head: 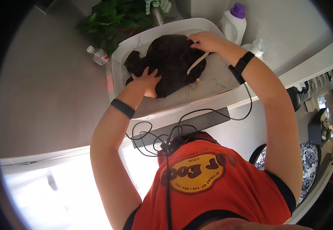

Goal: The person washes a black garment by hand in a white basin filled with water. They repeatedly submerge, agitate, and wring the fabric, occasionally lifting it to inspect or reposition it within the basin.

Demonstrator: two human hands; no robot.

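A wet-looking dark garment (172,63) lies bunched in a white sink basin (218,77) with marble-like veins. My left hand (147,82) rests palm down on its near left part, fingers spread. At the far right edge of the cloth, my right hand (208,41) has its fingers bent around a bit of the fabric; its fingertips are partly lost against the dark cloth. A pale strip (196,63), perhaps a drawstring or band, crosses the garment's right side below that hand.
Behind the basin stand a metal faucet (158,15) and a leafy green plant (114,26). A small clear bottle (98,55) is at the left; a white purple-capped detergent jug (234,23) and another bottle (257,47) are at the right. Black cable (166,138) loops before me.
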